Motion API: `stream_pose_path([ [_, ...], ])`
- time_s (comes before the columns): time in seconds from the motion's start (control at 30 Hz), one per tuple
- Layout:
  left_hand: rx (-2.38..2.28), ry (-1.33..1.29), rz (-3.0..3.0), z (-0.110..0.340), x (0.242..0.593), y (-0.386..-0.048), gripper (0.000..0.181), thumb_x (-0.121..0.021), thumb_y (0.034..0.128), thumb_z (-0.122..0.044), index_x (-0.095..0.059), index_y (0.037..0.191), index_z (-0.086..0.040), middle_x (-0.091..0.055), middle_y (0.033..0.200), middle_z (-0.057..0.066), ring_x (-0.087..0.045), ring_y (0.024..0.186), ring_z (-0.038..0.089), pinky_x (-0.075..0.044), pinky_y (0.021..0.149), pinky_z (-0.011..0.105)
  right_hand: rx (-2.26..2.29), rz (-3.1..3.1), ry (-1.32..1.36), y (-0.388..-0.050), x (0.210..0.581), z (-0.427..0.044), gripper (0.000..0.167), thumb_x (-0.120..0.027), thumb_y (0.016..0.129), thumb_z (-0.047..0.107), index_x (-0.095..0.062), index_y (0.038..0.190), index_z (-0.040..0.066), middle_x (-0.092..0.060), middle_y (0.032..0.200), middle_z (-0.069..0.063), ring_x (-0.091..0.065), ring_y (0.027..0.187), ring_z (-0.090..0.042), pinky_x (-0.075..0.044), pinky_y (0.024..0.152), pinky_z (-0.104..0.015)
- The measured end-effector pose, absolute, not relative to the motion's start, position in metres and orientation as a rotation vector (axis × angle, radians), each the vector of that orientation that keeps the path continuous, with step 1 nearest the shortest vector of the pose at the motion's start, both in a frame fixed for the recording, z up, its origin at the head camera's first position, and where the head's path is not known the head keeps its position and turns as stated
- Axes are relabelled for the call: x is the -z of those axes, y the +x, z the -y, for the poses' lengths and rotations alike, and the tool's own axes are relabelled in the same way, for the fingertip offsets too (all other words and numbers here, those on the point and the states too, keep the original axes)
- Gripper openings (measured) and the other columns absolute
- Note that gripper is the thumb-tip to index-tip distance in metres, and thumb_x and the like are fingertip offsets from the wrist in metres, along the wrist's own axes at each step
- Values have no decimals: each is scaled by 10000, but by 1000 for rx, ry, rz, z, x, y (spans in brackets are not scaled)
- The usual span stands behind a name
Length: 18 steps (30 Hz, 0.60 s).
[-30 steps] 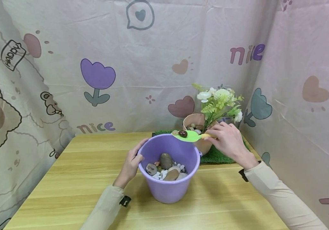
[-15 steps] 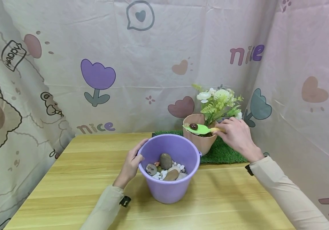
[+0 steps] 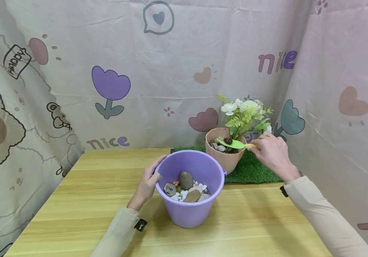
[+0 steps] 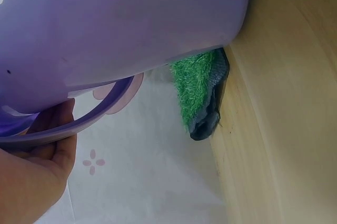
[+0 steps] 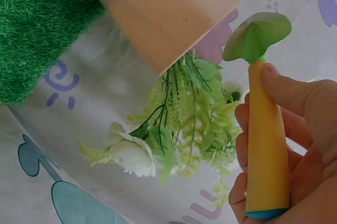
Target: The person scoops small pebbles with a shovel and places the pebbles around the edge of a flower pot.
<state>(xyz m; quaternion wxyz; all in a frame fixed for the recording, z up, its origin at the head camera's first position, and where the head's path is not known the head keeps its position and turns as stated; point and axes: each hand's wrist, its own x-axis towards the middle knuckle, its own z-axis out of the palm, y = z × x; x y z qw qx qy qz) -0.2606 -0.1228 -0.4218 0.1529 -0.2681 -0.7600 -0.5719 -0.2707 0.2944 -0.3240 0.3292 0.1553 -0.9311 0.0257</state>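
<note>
Head view: left hand (image 3: pixel 147 184) grips the left rim of a purple bucket (image 3: pixel 188 217); bucket stands on the wooden table (image 3: pixel 100 189), just right of that hand and between the two hands. Inside, stones (image 3: pixel 186 181) of mixed size, grey, brown and small white. Right hand (image 3: pixel 272 153) holds a trowel (image 3: pixel 237 144), green blade pointing left from the fingers, over the mouth of a pink pot (image 3: pixel 227 162). Dark red stone (image 3: pixel 228 141) on the blade. White flowers (image 3: pixel 249 106) in the pot, just beyond the right hand. Green turf mat (image 3: pixel 254 173) under the pot, near the right hand.

Left wrist view: bucket rim lies between thumb and fingers; mat corner shows beyond the bucket.

Right wrist view: fingers wrapped round the yellow handle, thumb at its upper end by the blade. Cannot see the blade's load from here. Pot and flowers just past the fingertips.
</note>
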Motion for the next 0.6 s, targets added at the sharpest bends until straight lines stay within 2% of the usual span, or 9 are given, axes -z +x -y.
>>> stream_pose_path([
  [0.17, 1634, -766, 2185, 123, 422, -260, 691, -431, 766, 23, -453, 1454, -28, -510, 1455, 150, -519, 1286, 340, -417, 1055, 526, -72, 2510, 340, -260, 321, -301, 132, -738, 840, 327, -774, 849, 200, -702, 791, -5, -545, 736, -251, -358, 554, -388],
  [0.37, 1639, -765, 2178, 123, 422, -261, 689, -434, 766, 20, -455, 1453, -29, -508, 1455, 157, -521, 1283, 349, -414, 1055, 530, -67, 2621, 302, -255, 312, -308, 228, -715, 850, 380, -795, 943, 188, -717, 791, -36, -556, 692, -228, -355, 495, -357],
  [0.6, 1640, -775, 2182, 123, 422, -261, 687, -428, 780, 21, -445, 1463, -45, -506, 1455, 165, -532, 1273, 365, -433, 1036, 541, -111, 2714, 269, -260, 309, -315, 288, -685, 873, 425, -798, 971, 179, -667, 690, -22, -514, 546, -155, -328, 406, -328],
])
